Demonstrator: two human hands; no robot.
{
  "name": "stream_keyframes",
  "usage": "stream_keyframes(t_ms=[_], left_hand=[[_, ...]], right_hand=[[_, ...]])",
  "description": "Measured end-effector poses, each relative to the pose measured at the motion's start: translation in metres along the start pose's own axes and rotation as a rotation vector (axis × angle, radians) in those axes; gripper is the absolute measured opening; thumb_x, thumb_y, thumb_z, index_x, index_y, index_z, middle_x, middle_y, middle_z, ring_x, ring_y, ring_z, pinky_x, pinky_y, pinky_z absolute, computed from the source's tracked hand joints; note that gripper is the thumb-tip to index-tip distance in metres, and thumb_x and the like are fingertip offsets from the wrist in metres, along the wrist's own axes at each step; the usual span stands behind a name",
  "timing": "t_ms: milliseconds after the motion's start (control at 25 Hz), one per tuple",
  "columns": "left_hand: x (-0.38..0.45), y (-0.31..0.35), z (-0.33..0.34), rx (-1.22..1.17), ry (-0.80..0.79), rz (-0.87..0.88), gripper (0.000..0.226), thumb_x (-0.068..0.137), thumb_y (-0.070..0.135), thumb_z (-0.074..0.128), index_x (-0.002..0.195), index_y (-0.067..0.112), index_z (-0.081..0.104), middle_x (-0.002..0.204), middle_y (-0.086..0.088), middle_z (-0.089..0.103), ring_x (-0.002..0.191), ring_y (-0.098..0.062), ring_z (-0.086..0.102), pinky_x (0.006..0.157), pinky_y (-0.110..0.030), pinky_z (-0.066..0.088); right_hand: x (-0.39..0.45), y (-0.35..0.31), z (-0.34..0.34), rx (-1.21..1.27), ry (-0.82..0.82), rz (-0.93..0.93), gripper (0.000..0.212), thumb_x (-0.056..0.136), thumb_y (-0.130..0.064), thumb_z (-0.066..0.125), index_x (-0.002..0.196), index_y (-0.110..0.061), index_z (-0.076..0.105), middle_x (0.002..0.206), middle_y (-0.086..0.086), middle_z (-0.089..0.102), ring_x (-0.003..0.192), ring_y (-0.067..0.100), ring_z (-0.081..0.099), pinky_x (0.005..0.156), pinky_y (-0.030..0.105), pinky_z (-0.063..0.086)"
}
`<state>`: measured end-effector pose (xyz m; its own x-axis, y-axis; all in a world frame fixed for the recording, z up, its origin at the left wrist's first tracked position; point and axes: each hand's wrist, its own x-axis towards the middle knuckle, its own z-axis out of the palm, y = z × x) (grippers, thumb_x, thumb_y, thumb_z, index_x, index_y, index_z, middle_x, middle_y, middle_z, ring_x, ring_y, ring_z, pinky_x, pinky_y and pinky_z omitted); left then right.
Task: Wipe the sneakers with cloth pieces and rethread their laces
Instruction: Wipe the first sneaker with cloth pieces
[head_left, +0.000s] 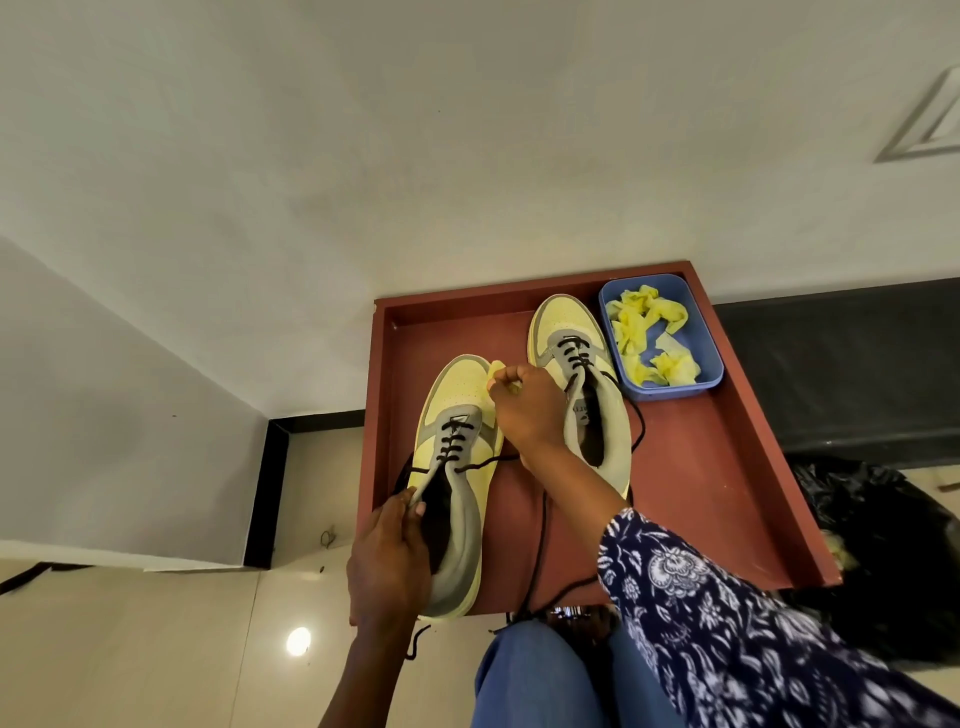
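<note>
Against a pale wall, a reddish-brown tray (701, 467) carries two yellow-and-grey sneakers (457, 467) with loose black laces (540, 530) and one blue tub (701, 332) of several crumpled yellow cloth pieces (644, 332). One left hand (387, 566) pinches the near sneaker's tongue. One right hand (524, 410) closes on a yellow cloth scrap (496, 370) at that sneaker's toe, hiding most of it and part of the far sneaker.

On the red-brown tray (701, 467), the left hand (387, 564) grips the tongue of the near sneaker (457, 467). The right hand (524, 408) presses a yellow cloth piece (494, 370) to its toe. A blue tub (701, 387) holds more cloths beside the far sneaker (576, 364).
</note>
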<state>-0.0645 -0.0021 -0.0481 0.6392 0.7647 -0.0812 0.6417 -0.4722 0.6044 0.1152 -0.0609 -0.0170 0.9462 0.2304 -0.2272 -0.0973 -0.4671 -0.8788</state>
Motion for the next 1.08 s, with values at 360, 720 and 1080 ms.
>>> stream_keyframes(t_ms=[360,720,1080], left_hand=[[0.001,0.001,0.001,0.04,0.018,0.014,0.029,0.095,0.028,0.043,0.114,0.017,0.061,0.099,-0.003,0.067,0.078,-0.019,0.059,0.059,-0.023,0.042],[0.001,0.0,0.003,0.025,0.034,0.037,0.027,0.094,0.024,0.045,0.111,0.016,0.063,0.103,-0.004,0.068,0.081,-0.022,0.062,0.064,-0.026,0.048],[0.001,-0.002,0.003,0.051,0.024,0.049,0.029,0.094,0.02,0.048,0.119,0.019,0.062,0.115,-0.003,0.066,0.093,-0.024,0.062,0.075,-0.034,0.054]], right_hand=[[-0.023,0.026,0.013,-0.102,-0.055,0.111,0.028,0.087,0.004,0.043,0.11,0.007,0.058,0.115,0.023,0.062,0.108,0.037,0.056,0.093,0.04,0.042],[-0.052,0.043,0.02,-0.066,-0.064,0.2,0.037,0.088,0.0,0.042,0.12,-0.007,0.058,0.118,0.015,0.063,0.107,0.032,0.059,0.091,0.034,0.046],[0.014,0.001,0.019,-0.27,-0.13,0.054,0.037,0.087,0.002,0.042,0.121,-0.002,0.056,0.122,0.018,0.06,0.115,0.035,0.053,0.094,0.035,0.043]])
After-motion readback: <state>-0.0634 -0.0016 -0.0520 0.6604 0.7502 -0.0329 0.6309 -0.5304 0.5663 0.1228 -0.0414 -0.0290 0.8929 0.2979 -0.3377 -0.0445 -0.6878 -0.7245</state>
